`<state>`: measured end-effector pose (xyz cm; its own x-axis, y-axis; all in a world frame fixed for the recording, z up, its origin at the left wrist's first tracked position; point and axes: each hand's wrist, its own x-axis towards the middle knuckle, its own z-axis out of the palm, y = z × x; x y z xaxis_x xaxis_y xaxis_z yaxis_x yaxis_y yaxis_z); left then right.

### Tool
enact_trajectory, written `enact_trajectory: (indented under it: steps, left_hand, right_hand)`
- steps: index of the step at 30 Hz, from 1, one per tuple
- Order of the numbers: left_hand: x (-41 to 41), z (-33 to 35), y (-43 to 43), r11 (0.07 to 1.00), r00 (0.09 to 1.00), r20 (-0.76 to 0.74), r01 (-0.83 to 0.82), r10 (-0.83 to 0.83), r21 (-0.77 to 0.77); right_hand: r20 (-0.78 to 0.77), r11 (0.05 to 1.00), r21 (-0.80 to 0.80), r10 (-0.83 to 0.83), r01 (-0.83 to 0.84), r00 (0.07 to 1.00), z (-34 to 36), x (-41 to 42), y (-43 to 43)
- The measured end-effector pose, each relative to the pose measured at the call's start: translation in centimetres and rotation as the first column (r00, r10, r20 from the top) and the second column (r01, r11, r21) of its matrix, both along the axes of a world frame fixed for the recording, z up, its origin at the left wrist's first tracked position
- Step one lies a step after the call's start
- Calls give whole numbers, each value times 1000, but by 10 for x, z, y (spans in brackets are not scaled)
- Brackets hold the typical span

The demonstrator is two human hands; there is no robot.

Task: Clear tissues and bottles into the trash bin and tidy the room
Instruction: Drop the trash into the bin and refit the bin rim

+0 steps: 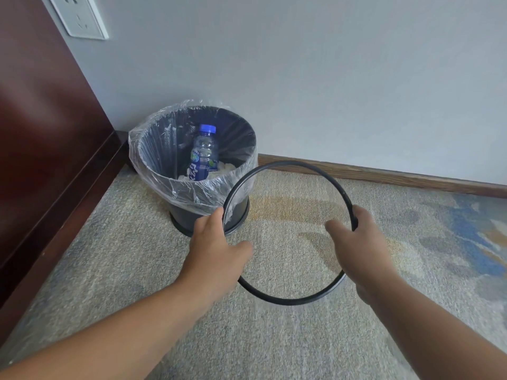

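Observation:
A black trash bin (181,215) lined with a clear plastic bag (164,174) stands on the carpet by the wall. Inside it a clear bottle (204,152) with a blue cap stands tilted on white tissues (225,168). A black ring (296,163), about as wide as the bin's rim, is held in the air just right of the bin and in front of it. My left hand (216,248) grips the ring's left side. On its right side my right hand (356,248) grips it, fingers curled round the band.
A dark red wooden cabinet (46,138) runs along the left. A grey wall (329,78) with a white socket (79,16) stands behind, with a wooden skirting board (411,175). Patterned carpet (274,338) covers the floor.

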<state>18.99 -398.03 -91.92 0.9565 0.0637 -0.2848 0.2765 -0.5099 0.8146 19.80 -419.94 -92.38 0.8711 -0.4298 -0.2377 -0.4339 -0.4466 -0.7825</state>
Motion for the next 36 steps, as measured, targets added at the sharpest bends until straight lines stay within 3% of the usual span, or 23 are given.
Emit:
enact_trajectory:
  steps: [16,26,36]
  left_hand:
    - [51,64,52,991,956,264,-133,126,9]
    - [92,84,101,964,941,254,-251,222,85]
    - [130,77,130,961,956,134,-270,260,67]
  right_hand:
    - [192,993,-33,120,-116,974,63,59,49]
    - [249,973,17,219,-230,943,84,106,89]
    - [154,958,-20,286,-286,946,86,145,117]
